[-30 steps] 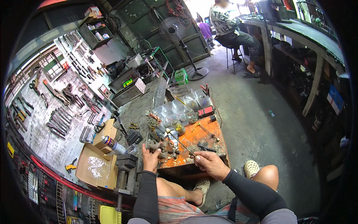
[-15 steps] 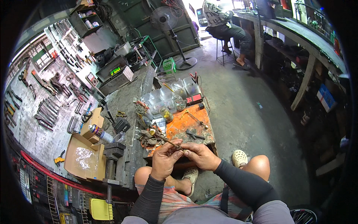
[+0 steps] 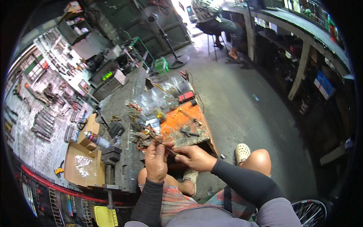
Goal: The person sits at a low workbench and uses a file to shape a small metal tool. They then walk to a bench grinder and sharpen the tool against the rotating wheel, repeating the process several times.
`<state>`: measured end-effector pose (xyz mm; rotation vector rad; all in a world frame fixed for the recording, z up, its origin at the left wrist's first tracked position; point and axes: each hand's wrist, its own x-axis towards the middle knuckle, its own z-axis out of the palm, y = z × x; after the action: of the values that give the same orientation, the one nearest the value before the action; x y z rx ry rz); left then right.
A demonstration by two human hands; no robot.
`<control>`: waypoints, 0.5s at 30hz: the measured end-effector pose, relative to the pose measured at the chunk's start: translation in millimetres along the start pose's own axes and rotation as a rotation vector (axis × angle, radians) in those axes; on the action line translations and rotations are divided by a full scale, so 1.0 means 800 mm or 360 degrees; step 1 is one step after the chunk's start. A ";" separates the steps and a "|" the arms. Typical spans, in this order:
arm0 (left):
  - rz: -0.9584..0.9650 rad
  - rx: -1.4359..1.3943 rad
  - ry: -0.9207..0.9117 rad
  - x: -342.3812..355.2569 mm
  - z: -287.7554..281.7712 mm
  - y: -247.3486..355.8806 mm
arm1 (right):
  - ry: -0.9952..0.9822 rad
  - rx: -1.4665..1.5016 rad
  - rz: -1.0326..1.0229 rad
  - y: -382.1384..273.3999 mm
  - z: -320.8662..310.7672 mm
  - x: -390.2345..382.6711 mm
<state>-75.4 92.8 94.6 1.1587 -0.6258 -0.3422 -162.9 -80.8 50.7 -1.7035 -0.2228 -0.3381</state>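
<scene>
My left hand (image 3: 156,160) is closed round a thin metal rod (image 3: 169,150), held upright from the wrist just in front of the orange worktop. My right hand (image 3: 194,159) pinches the rod's right part near a small yellowish piece. The picture is blurred there, so the fine detail is unclear. Behind my hands lies a dirty brown rag (image 3: 141,140). The scuffed orange surface (image 3: 190,113) holds a thin tool (image 3: 189,116), a black tool (image 3: 189,133), clear plastic bins (image 3: 153,96) and a red-and-black device (image 3: 186,96).
A vise (image 3: 110,155), cardboard box (image 3: 75,166) and spray can (image 3: 96,139) crowd the bench at left, below a tool board (image 3: 41,125). A fan (image 3: 155,20) stands at the back. A person (image 3: 223,30) sits by the right bench (image 3: 302,34). A bicycle wheel (image 3: 308,212) is at lower right.
My left hand has left the rag and closed on the rod with my right hand, which has moved leftward. The view has shifted, and the rod now sits lower between my hands.
</scene>
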 end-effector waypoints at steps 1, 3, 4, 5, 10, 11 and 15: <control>-0.0048 -0.0022 0.0058 0.001 -0.006 -0.003 | -0.0059 -0.0086 0.0014 -0.002 0.004 0.003; -0.0173 -0.0179 0.0204 0.014 -0.008 -0.012 | -0.0217 0.0010 0.0080 -0.001 0.004 0.009; -0.0286 -0.0148 0.0381 0.024 0.006 -0.009 | -0.0299 0.0167 0.0145 0.009 0.005 0.008; -0.0376 -0.0229 0.0436 0.035 -0.001 -0.007 | -0.0385 0.0322 0.0177 0.013 0.002 0.009; -0.0548 -0.0081 0.0269 0.084 -0.044 -0.018 | -0.0897 -0.0192 0.0279 0.036 0.009 -0.002; -0.0574 -0.0076 0.0228 0.105 -0.045 -0.020 | -0.0950 -0.0137 0.0288 0.048 0.013 -0.005; -0.0577 0.0105 -0.0143 0.214 -0.053 -0.037 | -0.1267 0.0173 0.0563 0.082 -0.004 0.017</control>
<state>86.6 17.7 104.3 1.3265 -0.5059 -0.6890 -128.1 -95.3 -5.2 -1.6561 -0.4974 0.6209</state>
